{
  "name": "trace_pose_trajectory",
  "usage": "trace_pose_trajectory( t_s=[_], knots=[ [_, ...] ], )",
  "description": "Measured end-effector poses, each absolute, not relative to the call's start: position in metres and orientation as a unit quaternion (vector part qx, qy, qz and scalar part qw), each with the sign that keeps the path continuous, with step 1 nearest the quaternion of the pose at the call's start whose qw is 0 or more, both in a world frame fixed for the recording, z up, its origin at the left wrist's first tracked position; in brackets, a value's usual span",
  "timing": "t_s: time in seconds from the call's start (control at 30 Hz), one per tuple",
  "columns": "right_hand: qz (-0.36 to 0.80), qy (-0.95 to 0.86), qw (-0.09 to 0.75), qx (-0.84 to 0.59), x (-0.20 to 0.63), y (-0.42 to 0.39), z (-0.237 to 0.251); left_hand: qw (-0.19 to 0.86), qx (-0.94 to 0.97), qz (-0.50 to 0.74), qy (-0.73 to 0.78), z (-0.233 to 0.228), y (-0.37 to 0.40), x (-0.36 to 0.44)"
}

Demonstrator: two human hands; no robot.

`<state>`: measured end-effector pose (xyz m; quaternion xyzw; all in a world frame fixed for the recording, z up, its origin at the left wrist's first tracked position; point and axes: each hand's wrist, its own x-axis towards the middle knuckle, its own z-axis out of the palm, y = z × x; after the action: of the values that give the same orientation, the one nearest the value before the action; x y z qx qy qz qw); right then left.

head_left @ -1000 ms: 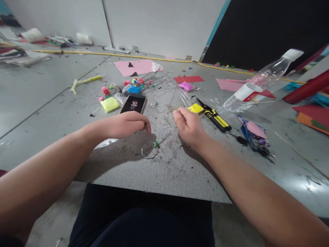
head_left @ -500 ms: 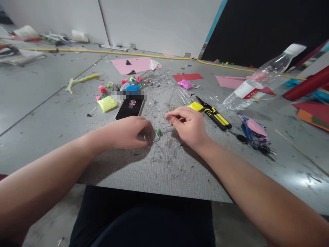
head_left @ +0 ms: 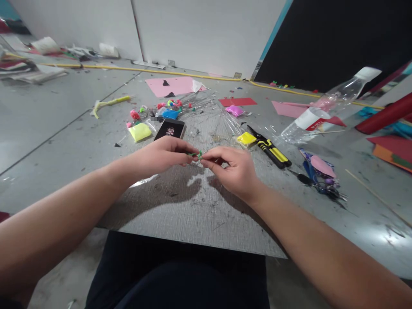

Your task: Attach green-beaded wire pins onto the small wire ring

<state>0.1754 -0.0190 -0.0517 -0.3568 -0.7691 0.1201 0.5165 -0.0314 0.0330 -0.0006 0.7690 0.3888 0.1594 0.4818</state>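
A small green clay-like piece [head_left: 199,155] is pinched between the fingertips of both hands, above the grey board [head_left: 206,214]. My left hand [head_left: 164,153] closes on its left side with thumb and fingers. From the right, my right hand [head_left: 231,169] meets it in a thumb-and-finger pinch. Thin clear material shows faintly below the fingertips; its shape is mostly hidden. Just beyond my left hand lies a phone [head_left: 170,129], partly covered by that hand. A yellow packet [head_left: 246,138] and black-and-yellow pliers [head_left: 270,148] lie beyond my right hand.
Yellow-green [head_left: 140,132], blue [head_left: 170,113] and purple packets [head_left: 234,111] lie farther back, near pink clay bits [head_left: 134,114] and clear plastic strands. At right are a tilted plastic bottle [head_left: 322,111], keys [head_left: 331,191] and a thin stick [head_left: 376,197].
My hands have come together, and the green piece has risen between their fingertips. Clear plastic that showed inside my left hand is now mostly hidden. The view has shifted slightly.
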Motion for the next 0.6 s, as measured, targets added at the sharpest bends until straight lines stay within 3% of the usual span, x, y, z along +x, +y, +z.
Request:
trace_pose_trajectory(
  t_s=[0.2,0.6],
  knots=[
    [0.091,-0.805,0.49,-0.323,0.175,-0.0201,-0.0526,0.563,0.74,0.127,0.345,-0.0023,0.0272,-0.0283],
    [0.074,-0.818,0.461,-0.337,0.1729,-0.0241,-0.0477,0.539,0.753,0.131,0.355,-0.0046,0.025,-0.0249]
  ],
)
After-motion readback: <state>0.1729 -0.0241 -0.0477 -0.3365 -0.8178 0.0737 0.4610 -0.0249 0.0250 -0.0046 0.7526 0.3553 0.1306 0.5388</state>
